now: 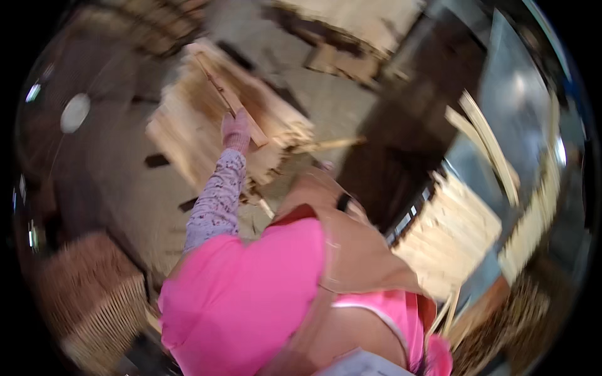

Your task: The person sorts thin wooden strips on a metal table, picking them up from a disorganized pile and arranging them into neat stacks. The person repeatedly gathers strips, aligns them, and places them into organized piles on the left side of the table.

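My left hand (236,130), in a pink glove below a floral sleeve, is closed around a narrow wooden strip (254,133). The strip lies slantwise over a stack of pale wooden strips (182,128), and its near end sticks out just past my fingers. Whether it rests on the stack or hangs slightly above is blurred. Uneven ends of the stacked wood show on the right side of the pile. I cannot make out my right hand; my body and the brown apron (360,263) cover much of the right side.
At the right, a grey metal machine table (511,75) carries loose strips (486,141). Beside it lies another layer of pale strips (448,235). More wood stacks stand at the far side (357,19) and at the lower left (103,301). A round white disc (75,113) shows at far left.
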`<state>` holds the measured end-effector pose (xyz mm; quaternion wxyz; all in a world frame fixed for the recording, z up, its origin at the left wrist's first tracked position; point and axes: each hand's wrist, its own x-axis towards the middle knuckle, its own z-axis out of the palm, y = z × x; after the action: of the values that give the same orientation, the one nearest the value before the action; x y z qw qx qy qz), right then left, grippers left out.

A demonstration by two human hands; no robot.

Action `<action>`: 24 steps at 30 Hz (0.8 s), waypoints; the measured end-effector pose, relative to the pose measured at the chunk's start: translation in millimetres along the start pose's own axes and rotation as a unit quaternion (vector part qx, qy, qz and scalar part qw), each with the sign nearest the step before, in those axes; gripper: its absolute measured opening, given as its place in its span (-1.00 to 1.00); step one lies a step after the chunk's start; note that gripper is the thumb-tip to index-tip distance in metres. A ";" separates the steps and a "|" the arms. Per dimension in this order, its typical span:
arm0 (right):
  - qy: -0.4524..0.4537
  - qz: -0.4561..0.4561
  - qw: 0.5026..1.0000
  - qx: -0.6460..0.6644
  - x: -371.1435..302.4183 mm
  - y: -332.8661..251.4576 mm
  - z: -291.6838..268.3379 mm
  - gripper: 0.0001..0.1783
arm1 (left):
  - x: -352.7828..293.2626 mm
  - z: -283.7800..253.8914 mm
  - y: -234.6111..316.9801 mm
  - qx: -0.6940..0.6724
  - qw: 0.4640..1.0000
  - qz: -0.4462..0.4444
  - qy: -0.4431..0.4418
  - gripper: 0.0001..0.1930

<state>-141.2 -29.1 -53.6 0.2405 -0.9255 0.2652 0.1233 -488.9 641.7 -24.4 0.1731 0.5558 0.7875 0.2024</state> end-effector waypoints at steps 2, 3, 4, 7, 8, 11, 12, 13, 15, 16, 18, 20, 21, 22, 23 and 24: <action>-0.072 -0.166 0.895 -0.407 20.2 13.0 -10.4 -0.28 | -0.3 40.7 8.8 0.102 0.980 0.151 -0.078 -0.51; -0.090 -0.211 0.834 -0.501 30.0 12.5 -12.4 -0.28 | -1.3 59.0 10.6 0.111 0.953 0.255 -0.122 -0.53; -0.094 -0.182 0.861 -0.466 37.5 6.5 -1.1 -0.28 | -0.2 62.4 7.0 0.094 0.924 0.337 -0.152 -0.55; 0.043 0.048 0.996 0.066 6.2 1.9 -7.9 -0.14 | -26.7 33.2 -4.0 0.004 0.891 0.365 -0.269 -0.62; 0.051 0.048 0.994 0.086 -6.9 2.5 -12.9 -0.10 | -35.6 19.0 2.6 -0.019 0.887 0.342 -0.308 -0.64; 0.065 0.074 0.986 0.134 -25.3 1.5 -10.6 -0.14 | -116.9 53.6 117.6 -0.089 0.770 0.534 -0.337 -0.74; 0.077 0.062 0.985 0.139 -23.7 -6.1 -11.8 -0.17 | -143.8 73.0 141.7 -0.122 0.737 0.573 -0.336 -0.77; 0.086 0.060 0.983 0.152 -27.6 -8.7 -11.5 -0.19 | -159.7 104.0 187.5 -0.061 0.652 0.701 -0.281 -0.81; 0.053 0.061 0.972 0.220 -39.4 -21.3 -22.7 -0.25 | -238.5 155.8 297.1 -0.233 0.664 0.630 -0.329 -0.75; 0.038 0.059 0.965 0.252 -39.9 -23.5 -25.2 -0.28 | -270.4 175.4 358.2 -0.230 0.628 0.691 -0.275 -0.69; 0.057 0.033 0.971 0.231 -29.3 -9.8 -18.5 -0.30 | -307.7 243.6 454.1 -0.156 0.614 0.725 -0.270 -0.52; 0.040 0.044 0.973 0.222 -22.1 -11.0 -18.8 -0.29 | -343.4 282.8 537.6 -0.099 0.624 0.734 -0.250 -0.37; 0.012 0.068 0.971 0.227 -25.7 -30.8 -31.3 -0.27 | -356.1 301.7 567.7 0.005 0.628 0.745 -0.223 -0.28; -0.009 0.097 0.968 0.233 -27.6 -38.4 -40.0 -0.25 | -376.5 317.4 591.8 0.105 0.620 0.752 -0.197 -0.19; -0.025 0.146 0.966 0.211 -28.2 -26.2 -37.6 -0.14 | -408.2 288.8 618.6 0.192 0.600 0.673 -0.388 -0.08; 0.004 0.136 0.972 0.190 -25.9 -17.7 -32.2 -0.11 | -431.3 295.2 629.3 0.238 0.558 0.687 -0.399 -0.05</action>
<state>-149.7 -21.2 -10.1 0.3919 -0.8186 0.4084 0.0981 303.7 460.1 64.6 0.1394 0.9736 0.0368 -0.1769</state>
